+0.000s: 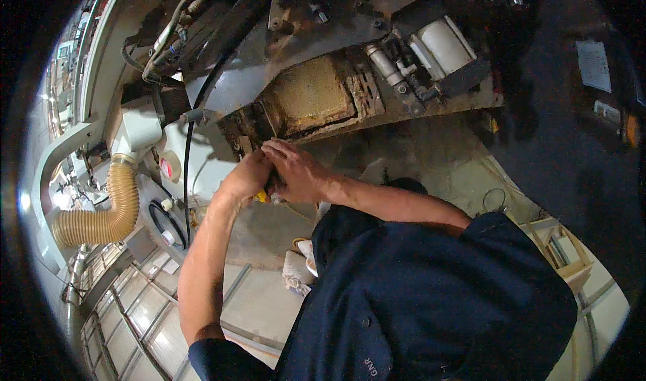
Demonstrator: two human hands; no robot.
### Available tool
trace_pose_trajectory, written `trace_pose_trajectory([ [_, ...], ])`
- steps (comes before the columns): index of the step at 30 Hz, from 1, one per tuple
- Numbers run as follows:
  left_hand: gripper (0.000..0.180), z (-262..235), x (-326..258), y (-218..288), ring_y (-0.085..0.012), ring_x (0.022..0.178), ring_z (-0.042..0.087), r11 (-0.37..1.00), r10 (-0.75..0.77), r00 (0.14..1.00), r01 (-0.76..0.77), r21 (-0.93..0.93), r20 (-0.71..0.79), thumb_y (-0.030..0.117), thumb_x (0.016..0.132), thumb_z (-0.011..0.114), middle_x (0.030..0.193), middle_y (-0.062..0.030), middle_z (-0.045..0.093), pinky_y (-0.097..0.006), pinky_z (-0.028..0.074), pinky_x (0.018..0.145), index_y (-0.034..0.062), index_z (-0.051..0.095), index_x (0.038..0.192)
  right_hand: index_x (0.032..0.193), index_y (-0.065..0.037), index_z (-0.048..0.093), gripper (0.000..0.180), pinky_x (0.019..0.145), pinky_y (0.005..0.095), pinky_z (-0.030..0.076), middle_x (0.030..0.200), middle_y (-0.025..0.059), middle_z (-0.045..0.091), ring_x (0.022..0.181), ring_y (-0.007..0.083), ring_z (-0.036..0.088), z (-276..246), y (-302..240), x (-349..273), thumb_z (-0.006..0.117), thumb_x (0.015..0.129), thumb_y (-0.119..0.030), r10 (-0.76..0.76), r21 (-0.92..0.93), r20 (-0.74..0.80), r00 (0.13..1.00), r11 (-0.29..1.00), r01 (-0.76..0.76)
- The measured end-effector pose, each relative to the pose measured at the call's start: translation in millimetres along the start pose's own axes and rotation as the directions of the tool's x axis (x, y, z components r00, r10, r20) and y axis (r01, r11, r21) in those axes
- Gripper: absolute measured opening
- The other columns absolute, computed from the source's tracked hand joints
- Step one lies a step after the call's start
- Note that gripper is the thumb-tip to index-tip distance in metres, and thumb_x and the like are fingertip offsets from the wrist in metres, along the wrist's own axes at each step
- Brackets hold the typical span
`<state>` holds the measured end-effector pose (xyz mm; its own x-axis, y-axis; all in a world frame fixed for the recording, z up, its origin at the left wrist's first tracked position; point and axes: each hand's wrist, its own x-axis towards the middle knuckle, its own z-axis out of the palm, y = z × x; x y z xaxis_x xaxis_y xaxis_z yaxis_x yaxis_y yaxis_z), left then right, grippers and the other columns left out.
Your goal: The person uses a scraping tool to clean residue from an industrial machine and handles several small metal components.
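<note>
My left hand [245,177] and my right hand [297,172] meet in front of a dirty machine bed, both with closed fingers. Between the palms a small black and yellow object [261,196] shows in part; its kind is hidden by the hands. The right fingertips lie over the left ones, and what they pinch, if anything, I cannot make out. Just beyond the hands lies a rectangular recess [313,95] in the machine, caked with yellow-brown residue along its edges.
A white cylinder assembly [441,48] and metal fittings [390,68] sit right of the recess. A black cable [188,186] hangs left of my hands. A ribbed tan hose [121,203] curves at the left. Crumpled white cloth [297,273] lies by my body; a wooden frame [562,253] stands right.
</note>
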<state>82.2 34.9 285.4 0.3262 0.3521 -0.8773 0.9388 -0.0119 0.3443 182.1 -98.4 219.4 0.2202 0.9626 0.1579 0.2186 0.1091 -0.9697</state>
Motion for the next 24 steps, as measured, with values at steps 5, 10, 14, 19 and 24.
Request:
trace_pose_trajectory([
  [5, 0.022, -0.4, -20.6, 37.7, -0.0157, 0.053, 0.058, 0.879, -0.112, 0.99, 0.138, -0.457, 0.083, 0.018, 0.097, 0.044, 0.068, -0.0107, 0.058, -0.031, 0.042, 0.037, -0.0018, 0.053, 0.096, 0.129, 0.01, 0.039, 0.067, 0.108, 0.0428, 0.033, 0.135, 0.0257, 0.041, 0.13, 0.0406, 0.036, -11.4, -4.7, 9.3, 0.068, 0.074, -0.016, -0.011, -0.057, 0.004, 1.0, 0.998, 0.012],
  [10, 0.016, 13.3, -23.2, 13.5, -0.0338, 0.057, 0.06, 0.685, 0.597, 0.787, -0.397, 0.611, -0.158, 0.012, 0.093, 0.045, 0.07, -0.0194, 0.061, -0.041, 0.048, 0.05, -0.001, 0.053, 0.097, 0.13, 0.01, 0.04, 0.065, 0.11, 0.0442, 0.031, 0.138, 0.0273, 0.038, 0.131, 0.0418, 0.034, -14.9, -7.5, -3.3, 0.066, 0.076, -0.014, -0.049, -0.06, -0.029, 0.998, 0.997, 0.048],
  [14, 0.02, 15.7, -62.2, 45.7, -0.0486, 0.081, 0.058, 0.787, 0.214, 0.952, -0.035, 0.616, -0.22, 0.015, 0.091, 0.047, 0.089, -0.0272, 0.063, -0.055, 0.047, 0.066, 0.0009, 0.051, 0.105, 0.13, 0.013, 0.04, 0.057, 0.11, 0.0426, 0.031, 0.139, 0.029, 0.034, 0.132, 0.0414, 0.033, -12.5, -19.8, -13.0, 0.058, 0.082, -0.012, -0.14, -0.151, 0.001, 0.99, 0.979, 0.138],
  [19, 0.037, 7.6, -51.0, 53.5, -0.0442, 0.078, 0.061, 0.674, 0.358, 0.932, -0.218, 0.706, -0.053, 0.019, 0.091, 0.051, 0.094, -0.0231, 0.063, -0.052, 0.049, 0.063, 0.0077, 0.044, 0.125, 0.131, 0.015, 0.037, 0.06, 0.109, 0.045, 0.031, 0.144, 0.0279, 0.027, 0.134, 0.042, 0.03, -23.1, -27.0, -19.6, 0.059, 0.078, -0.005, -0.036, -0.167, -0.071, 0.997, 0.986, 0.023],
  [24, 0.042, 6.3, -36.6, 73.1, -0.0382, 0.075, 0.064, 0.527, 0.305, 0.952, -0.183, 0.83, 0.016, 0.018, 0.088, 0.055, 0.094, -0.0207, 0.064, -0.048, 0.051, 0.06, 0.0094, 0.044, 0.128, 0.133, 0.013, 0.036, 0.06, 0.109, 0.0449, 0.032, 0.144, 0.0278, 0.027, 0.134, 0.0416, 0.031, -34.0, -22.6, -26.8, 0.059, 0.081, -0.008, 0.021, -0.207, -0.11, 0.994, 0.977, -0.043],
])
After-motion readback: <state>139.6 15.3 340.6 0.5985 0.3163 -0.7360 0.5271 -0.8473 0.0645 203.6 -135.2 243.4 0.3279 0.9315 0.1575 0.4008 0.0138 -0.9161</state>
